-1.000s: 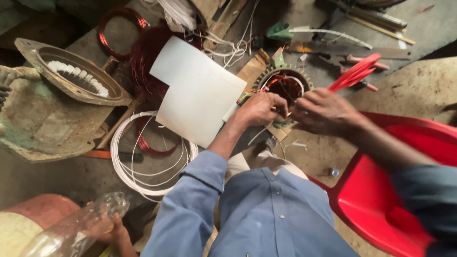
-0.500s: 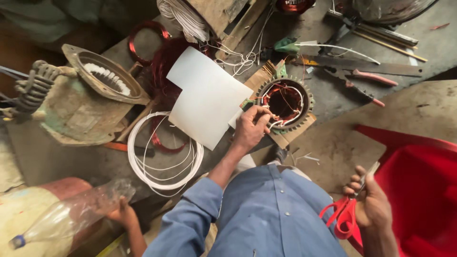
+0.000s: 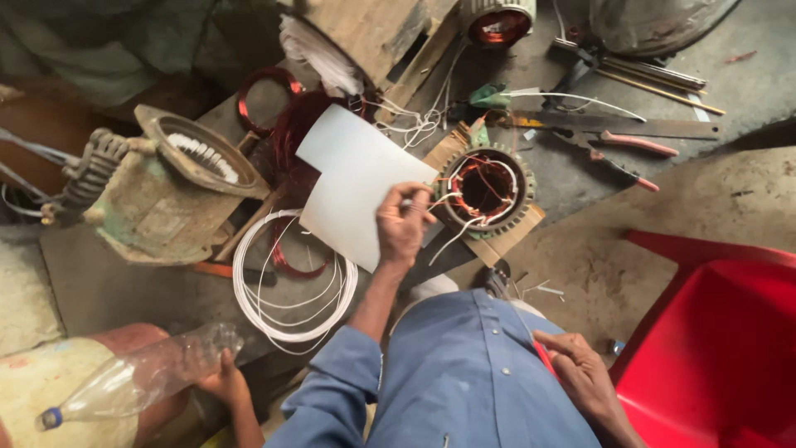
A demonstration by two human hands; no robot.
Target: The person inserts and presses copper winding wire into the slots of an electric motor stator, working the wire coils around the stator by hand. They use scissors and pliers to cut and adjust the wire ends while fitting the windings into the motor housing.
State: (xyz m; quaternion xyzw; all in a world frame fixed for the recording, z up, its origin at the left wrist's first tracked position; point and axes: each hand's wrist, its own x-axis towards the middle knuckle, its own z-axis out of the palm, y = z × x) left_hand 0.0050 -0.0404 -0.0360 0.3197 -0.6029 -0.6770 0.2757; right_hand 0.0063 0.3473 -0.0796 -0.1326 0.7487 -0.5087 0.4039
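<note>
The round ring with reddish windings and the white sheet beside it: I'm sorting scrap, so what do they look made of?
Ring: dull grey metal, ribbed outer edge, probably steel; the windings inside gleam reddish like enamelled copper wire. White sheet: matte, thin and slightly curled, likely paper or insulating card. The left hand touches its edge.

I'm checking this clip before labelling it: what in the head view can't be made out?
- Left hand: its fingers cover whatever they pinch beside the stator; possibly a thin white wire.
- Right hand: the red tool it holds is mostly hidden by the blue shirt.
- Red chair: cut off by the right edge.
- Clear bottle: its holder is cut off at the bottom edge.
</note>
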